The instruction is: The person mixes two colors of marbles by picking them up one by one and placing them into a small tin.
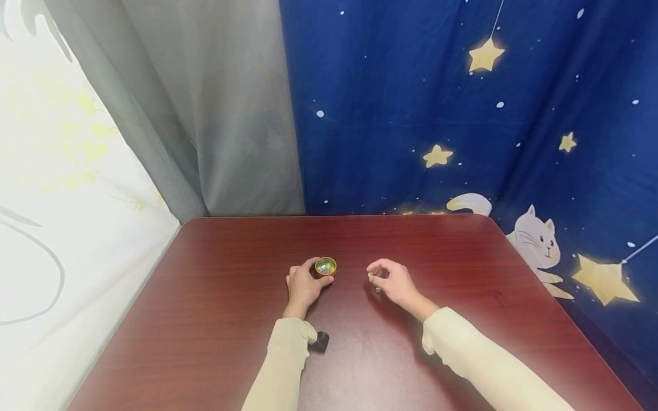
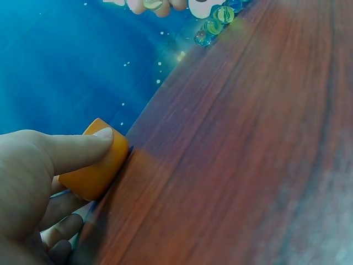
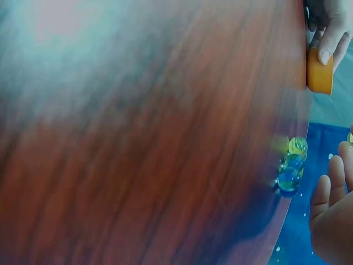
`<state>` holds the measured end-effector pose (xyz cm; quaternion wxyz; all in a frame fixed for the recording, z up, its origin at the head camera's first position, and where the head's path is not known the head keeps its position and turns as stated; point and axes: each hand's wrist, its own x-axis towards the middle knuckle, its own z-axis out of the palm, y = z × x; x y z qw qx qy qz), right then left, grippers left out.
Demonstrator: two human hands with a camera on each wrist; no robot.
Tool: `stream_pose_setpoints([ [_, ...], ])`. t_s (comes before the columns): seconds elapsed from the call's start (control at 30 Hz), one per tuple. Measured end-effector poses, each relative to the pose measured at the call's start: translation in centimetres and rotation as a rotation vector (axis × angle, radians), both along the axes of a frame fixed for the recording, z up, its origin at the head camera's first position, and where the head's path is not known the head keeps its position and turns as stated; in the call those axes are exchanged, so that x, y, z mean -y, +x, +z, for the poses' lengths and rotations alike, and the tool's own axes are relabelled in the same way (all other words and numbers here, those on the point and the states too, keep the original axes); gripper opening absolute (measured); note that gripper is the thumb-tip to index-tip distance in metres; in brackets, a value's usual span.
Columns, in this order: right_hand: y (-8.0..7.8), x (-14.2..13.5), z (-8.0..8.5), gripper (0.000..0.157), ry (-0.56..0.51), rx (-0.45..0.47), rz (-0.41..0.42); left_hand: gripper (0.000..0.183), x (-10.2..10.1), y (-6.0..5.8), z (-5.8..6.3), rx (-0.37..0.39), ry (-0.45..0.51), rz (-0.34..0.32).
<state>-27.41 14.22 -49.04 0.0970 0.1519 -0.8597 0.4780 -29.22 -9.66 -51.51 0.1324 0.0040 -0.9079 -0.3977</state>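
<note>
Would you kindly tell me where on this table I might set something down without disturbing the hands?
Bare tabletop lies left of the left hand, along the far edge between the orange cup and the curtains, and right of the right hand. It is crowded around the gripped cup and by the marbles near the right hand.

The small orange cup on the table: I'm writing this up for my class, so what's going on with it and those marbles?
A person's left hand grips the orange cup, which stands on the reddish-brown table with what look like greenish marbles inside. The right hand is apart from the cup, holding a glass marble at its fingertips. Near it, a few loose marbles lie close together on the table.
</note>
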Motion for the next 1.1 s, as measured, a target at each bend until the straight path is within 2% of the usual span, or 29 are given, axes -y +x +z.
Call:
stream_pose_setpoints([
  [0.2,-0.2,0.8,-0.1,0.023,-0.049,0.026,-0.003,0.064,0.0,-0.1,-0.1,-0.002,-0.002,0.000],
  [0.5,-0.3,1.8,0.0,0.022,0.013,-0.070,-0.017,0.064,0.1,-0.1,-0.2,-0.006,-0.008,-0.004],
  [1.1,0.0,2.8,0.2,0.019,0.034,0.007,0.011,0.064,-0.2,0.5,-0.4,-0.003,-0.004,0.011],
])
